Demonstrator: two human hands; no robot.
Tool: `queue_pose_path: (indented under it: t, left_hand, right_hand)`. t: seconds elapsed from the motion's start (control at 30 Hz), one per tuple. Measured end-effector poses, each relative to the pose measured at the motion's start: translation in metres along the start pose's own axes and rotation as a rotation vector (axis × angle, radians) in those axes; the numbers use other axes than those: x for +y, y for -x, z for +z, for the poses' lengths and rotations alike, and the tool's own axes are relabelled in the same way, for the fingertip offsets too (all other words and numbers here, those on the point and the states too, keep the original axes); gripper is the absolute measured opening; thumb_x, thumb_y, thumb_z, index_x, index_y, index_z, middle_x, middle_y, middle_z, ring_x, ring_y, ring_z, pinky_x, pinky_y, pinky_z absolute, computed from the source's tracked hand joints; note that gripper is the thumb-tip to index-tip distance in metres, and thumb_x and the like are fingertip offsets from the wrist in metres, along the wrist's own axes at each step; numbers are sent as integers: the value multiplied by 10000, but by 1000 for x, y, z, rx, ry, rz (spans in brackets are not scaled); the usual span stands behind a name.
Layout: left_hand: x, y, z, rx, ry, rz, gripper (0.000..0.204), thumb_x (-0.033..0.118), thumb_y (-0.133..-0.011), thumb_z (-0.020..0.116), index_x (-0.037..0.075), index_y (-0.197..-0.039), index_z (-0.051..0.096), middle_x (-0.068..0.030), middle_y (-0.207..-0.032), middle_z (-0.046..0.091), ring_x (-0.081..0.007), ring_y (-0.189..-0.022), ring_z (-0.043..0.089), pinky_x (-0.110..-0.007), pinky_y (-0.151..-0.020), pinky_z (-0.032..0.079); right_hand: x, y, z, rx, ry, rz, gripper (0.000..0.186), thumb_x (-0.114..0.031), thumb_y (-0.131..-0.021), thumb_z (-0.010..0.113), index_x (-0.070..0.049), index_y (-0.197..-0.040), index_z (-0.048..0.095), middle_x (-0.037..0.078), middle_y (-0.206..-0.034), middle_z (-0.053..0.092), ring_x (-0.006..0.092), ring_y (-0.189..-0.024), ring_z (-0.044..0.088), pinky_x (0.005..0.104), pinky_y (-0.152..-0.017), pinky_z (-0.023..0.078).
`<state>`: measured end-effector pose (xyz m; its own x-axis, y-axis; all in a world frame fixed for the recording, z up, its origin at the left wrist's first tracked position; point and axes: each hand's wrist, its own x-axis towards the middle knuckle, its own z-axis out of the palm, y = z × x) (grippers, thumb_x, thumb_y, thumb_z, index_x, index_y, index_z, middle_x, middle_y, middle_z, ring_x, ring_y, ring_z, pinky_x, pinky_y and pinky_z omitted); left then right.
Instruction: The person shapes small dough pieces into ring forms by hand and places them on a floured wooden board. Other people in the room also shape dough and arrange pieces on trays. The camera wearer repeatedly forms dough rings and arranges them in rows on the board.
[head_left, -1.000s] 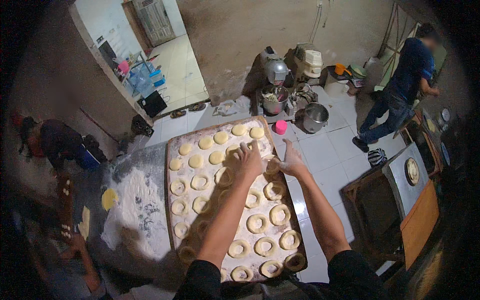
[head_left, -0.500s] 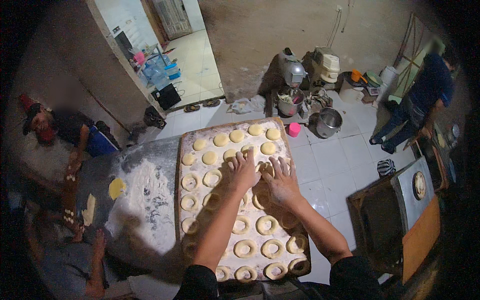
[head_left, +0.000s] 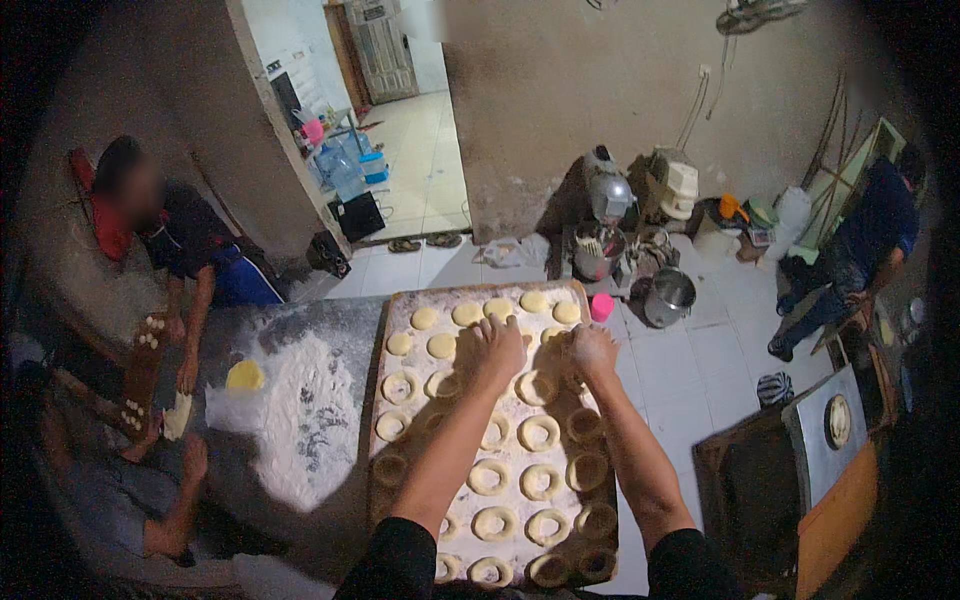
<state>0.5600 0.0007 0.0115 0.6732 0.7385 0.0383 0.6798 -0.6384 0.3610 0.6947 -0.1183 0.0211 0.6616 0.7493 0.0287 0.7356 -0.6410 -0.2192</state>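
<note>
A floured board carries rows of pale dough. Flat dough rounds lie toward its far end, and dough rings fill the middle and near rows. My left hand is over the rounds, fingers bent down and closed at the tips. Close to the board's right edge, my right hand is curled into a fist-like grip. Both hands hide whatever lies under or between their fingers. My forearms cover some of the rings.
Left of the board, a dark table holds spread flour and a yellow dough disc. Two people work at its far left. Mixers, a metal pot and a pink cup stand beyond. Another person stands right.
My hands have moved farther up the board and apart, the right one toward its right edge. Their spread fingers have curled. At left, a person's hand has reached the dough strip. The view has shifted.
</note>
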Motion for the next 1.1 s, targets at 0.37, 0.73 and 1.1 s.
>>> queue_pose_path:
  t: [0.37,0.73,1.1]
  left_hand:
    - [-126,121,-94,356,937,77,311,-4,-800,595,8,-1076,453,-163,-1001,569,-302,-958,577,-367,-838,446]
    - [-437,367,-149,253,283,-393,251,107,-879,553,40,-1118,517,-201,-1057,582,-375,-983,568,-415,-832,446]
    - [-451,338,-159,441,905,-285,356,303,-879,609,-33,-996,623,-189,-856,657,-248,-766,654,-326,-684,495]
  right_hand:
    - [-152,47,-11,-142,-1006,-442,401,-41,-759,618,-31,-1143,503,173,-800,651,262,-775,659,347,-709,501]
    - [-510,173,159,-455,-558,-1093,311,-255,-742,654,-3,-924,642,159,-844,645,314,-883,599,405,-788,469]
    - [-508,219,112,-873,-1232,-501,287,9,-855,573,-45,-1095,424,77,-963,588,159,-872,593,296,-725,503]
